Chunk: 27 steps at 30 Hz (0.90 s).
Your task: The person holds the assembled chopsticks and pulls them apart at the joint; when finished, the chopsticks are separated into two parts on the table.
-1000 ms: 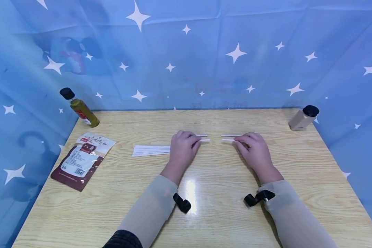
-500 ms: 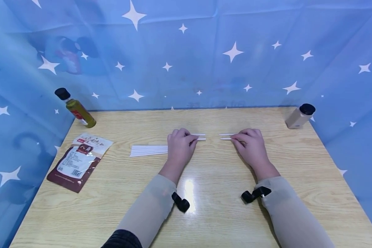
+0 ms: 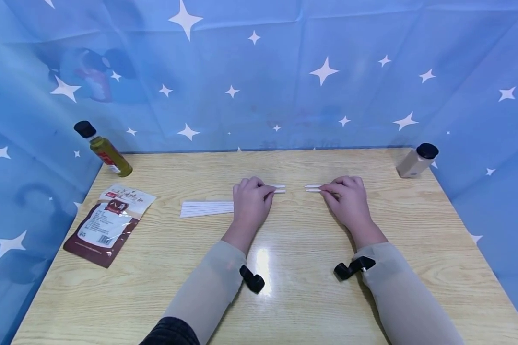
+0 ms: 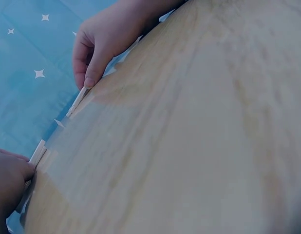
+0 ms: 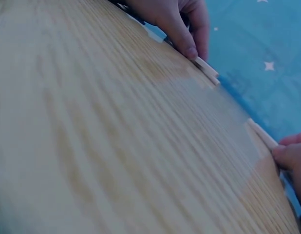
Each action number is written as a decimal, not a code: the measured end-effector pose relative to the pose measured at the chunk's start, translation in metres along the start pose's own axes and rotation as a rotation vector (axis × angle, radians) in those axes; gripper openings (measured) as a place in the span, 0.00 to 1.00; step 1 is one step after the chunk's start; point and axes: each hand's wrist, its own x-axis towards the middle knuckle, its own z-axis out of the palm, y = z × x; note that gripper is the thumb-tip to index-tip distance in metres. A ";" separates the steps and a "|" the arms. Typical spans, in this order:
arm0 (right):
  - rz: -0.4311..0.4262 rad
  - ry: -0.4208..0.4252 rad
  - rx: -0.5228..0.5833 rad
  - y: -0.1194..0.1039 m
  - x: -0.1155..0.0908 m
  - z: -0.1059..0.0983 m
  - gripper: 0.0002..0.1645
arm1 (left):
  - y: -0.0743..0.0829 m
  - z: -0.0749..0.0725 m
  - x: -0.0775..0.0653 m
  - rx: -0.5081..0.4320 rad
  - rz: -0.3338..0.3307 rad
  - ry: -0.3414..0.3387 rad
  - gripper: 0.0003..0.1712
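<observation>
In the head view, my left hand (image 3: 251, 201) is at mid-table, its thumb and fingertips pinching thin white sticks (image 3: 279, 191). Two stick ends stick out to the right, side by side and nearly level. Across a short gap, my right hand (image 3: 349, 201) likewise pinches white sticks (image 3: 312, 190), whose two ends point left. Palms and fingers hide the rest of these sticks. Several more white sticks (image 3: 207, 208) lie in a flat row left of my left hand, which covers their right ends. The right wrist view shows blunt stick ends (image 5: 209, 72) by the left thumb.
At the table's back left stands an oil bottle (image 3: 111, 155) with a black cap. A brown and white food pouch (image 3: 110, 225) lies in front of it. A black-lidded jar (image 3: 416, 160) stands at the back right. Blue star-patterned cloth (image 3: 276, 72) rises behind the table (image 3: 293, 287).
The front stick's end at my left hand drew back left, nearly level with the one behind it. The sticks' ends came closer together at both hands. The whole view shifted slightly.
</observation>
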 end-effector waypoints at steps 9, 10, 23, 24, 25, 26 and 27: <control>0.012 0.007 0.004 0.003 0.002 0.001 0.06 | 0.003 0.002 0.005 -0.003 0.006 0.027 0.04; 0.013 0.010 0.005 0.004 0.002 0.001 0.06 | 0.003 0.002 0.005 -0.006 0.005 0.021 0.04; 0.035 0.019 -0.005 0.006 0.006 0.003 0.04 | 0.004 0.003 0.009 -0.009 -0.023 -0.001 0.04; 0.035 0.011 -0.010 0.005 0.006 0.004 0.04 | 0.004 0.003 0.009 -0.008 -0.021 0.004 0.04; 0.036 0.003 -0.015 0.004 0.006 0.004 0.03 | 0.004 0.003 0.009 -0.006 -0.018 0.010 0.04; 0.039 -0.004 -0.022 0.004 0.007 0.005 0.03 | 0.003 0.004 0.009 -0.006 -0.014 0.020 0.04; 0.042 -0.012 -0.027 0.003 0.008 0.005 0.03 | 0.003 0.004 0.009 -0.005 -0.010 0.028 0.03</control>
